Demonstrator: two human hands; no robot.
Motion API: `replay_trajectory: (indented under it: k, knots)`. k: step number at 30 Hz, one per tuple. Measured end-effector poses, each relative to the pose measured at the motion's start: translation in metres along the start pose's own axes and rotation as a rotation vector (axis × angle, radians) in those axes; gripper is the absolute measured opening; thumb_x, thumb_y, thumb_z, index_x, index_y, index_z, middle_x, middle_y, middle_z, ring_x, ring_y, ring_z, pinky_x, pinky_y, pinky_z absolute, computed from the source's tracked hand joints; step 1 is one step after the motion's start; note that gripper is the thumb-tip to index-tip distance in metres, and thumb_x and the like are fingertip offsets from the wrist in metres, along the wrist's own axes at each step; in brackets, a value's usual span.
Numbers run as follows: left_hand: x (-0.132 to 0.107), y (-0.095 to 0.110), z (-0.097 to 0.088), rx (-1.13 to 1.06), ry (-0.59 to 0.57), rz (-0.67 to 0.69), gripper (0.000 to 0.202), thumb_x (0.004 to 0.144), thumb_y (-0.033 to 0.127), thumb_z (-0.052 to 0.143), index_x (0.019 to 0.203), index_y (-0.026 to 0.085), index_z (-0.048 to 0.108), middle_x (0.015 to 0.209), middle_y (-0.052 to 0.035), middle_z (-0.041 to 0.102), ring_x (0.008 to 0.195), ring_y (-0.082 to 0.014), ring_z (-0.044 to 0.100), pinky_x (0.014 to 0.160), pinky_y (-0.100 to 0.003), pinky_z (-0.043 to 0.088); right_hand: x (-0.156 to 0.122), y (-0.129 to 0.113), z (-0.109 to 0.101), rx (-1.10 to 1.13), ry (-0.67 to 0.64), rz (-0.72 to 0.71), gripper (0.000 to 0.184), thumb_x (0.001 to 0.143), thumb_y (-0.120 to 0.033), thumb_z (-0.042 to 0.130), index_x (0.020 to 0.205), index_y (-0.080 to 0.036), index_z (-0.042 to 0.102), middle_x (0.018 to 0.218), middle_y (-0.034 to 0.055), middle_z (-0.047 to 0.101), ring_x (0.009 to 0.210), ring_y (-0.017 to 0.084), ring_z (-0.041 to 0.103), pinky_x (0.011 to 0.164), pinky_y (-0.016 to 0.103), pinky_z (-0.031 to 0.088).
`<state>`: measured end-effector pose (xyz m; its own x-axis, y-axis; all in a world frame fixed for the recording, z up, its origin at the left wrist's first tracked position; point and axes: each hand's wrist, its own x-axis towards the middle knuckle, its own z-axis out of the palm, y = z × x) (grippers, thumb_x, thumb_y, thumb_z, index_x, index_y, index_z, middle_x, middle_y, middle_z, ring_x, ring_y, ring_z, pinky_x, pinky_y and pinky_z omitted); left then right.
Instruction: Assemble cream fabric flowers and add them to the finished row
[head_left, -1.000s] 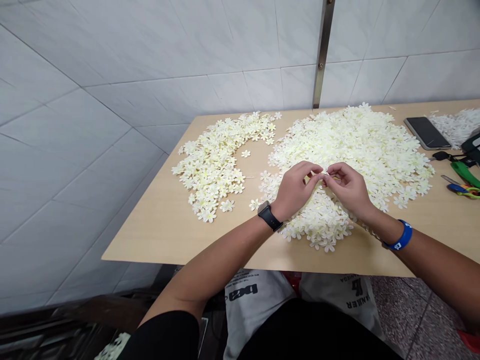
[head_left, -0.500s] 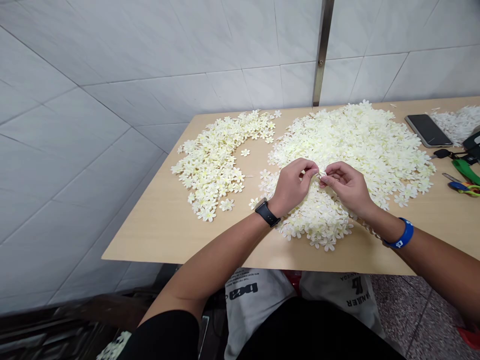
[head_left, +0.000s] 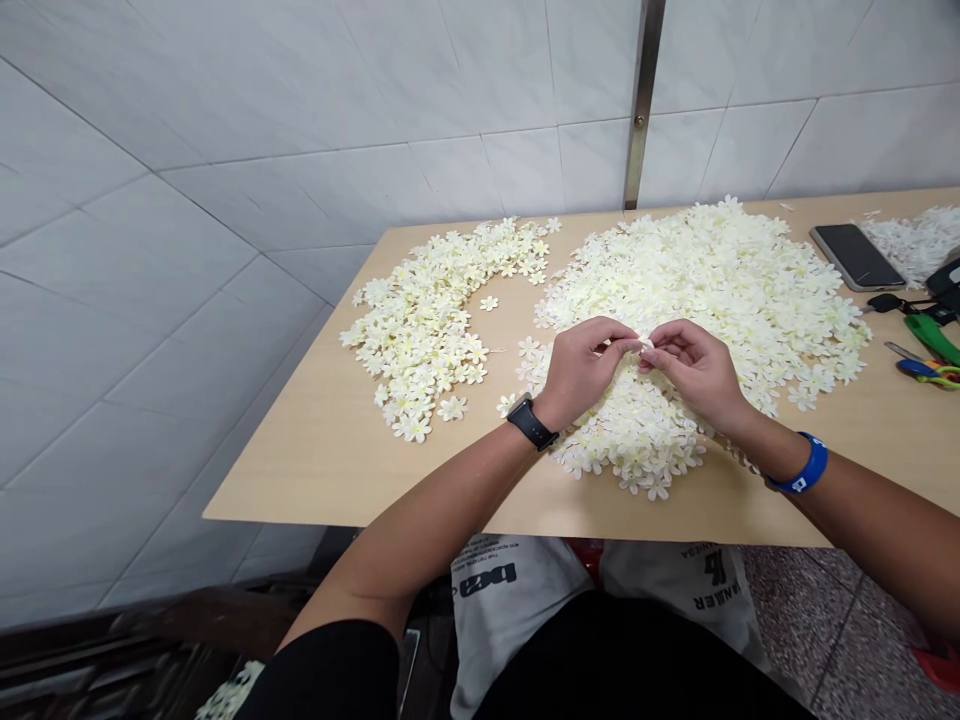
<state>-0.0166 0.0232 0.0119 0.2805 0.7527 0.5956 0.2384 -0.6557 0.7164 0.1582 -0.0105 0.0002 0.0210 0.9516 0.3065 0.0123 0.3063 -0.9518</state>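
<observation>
My left hand (head_left: 589,365) and my right hand (head_left: 694,370) meet fingertip to fingertip above a large pile of cream-white artificial flowers (head_left: 697,270). Between the pinched thumbs and forefingers is a small white flower (head_left: 646,343), mostly covered by the fingers. Both hands are closed on it, one from each side. A nearer heap of the same flowers (head_left: 637,440) lies under my wrists. To the left, a curved band of flowers (head_left: 427,320) is spread out, with a single flower (head_left: 489,303) lying apart inside the curve.
A phone (head_left: 857,257) lies at the right, with white plastic scraps (head_left: 919,240) behind it. Small scissors (head_left: 930,372) and a green-handled tool (head_left: 934,338) sit at the right edge. A tiled wall (head_left: 450,80) with a metal strip (head_left: 643,110) borders the wooden table (head_left: 315,470).
The fingertips have drawn slightly closer together around the small flower. The hands otherwise stay in place, and the piles look the same.
</observation>
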Motion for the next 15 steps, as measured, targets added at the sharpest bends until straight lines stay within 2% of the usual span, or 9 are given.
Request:
replay_trajectory:
  k: [4, 11, 15]
  knots:
    - [0.0, 0.0015, -0.0015, 0.023, -0.016, 0.03, 0.014, 0.095, 0.018, 0.063, 0.084, 0.019, 0.073, 0.089, -0.0033, 0.077, 0.084, -0.0144, 0.07, 0.075, -0.026, 0.056, 0.0006, 0.0001, 0.001, 0.009, 0.003, -0.001, 0.034, 0.075, -0.048, 0.087, 0.085, -0.023, 0.066, 0.073, -0.0018, 0.068, 0.067, 0.015, 0.072, 0.068, 0.03, 0.062]
    - [0.0018, -0.0003, -0.0013, -0.023, -0.019, -0.054, 0.013, 0.094, 0.022, 0.065, 0.082, 0.019, 0.068, 0.086, -0.0024, 0.074, 0.082, -0.0138, 0.067, 0.071, -0.025, 0.055, 0.0008, -0.0006, 0.0005, -0.002, 0.018, 0.033, 0.033, 0.078, -0.05, 0.084, 0.086, -0.024, 0.065, 0.074, -0.0005, 0.067, 0.068, 0.017, 0.07, 0.071, 0.033, 0.062]
    - [0.0027, -0.0053, -0.0024, 0.051, -0.023, -0.046, 0.012, 0.097, 0.023, 0.059, 0.087, 0.019, 0.064, 0.09, -0.0034, 0.071, 0.085, -0.0141, 0.065, 0.07, -0.024, 0.053, 0.0017, -0.002, -0.0003, -0.023, 0.038, 0.029, 0.031, 0.08, -0.048, 0.082, 0.086, -0.024, 0.064, 0.076, -0.0004, 0.066, 0.07, 0.016, 0.069, 0.07, 0.032, 0.061]
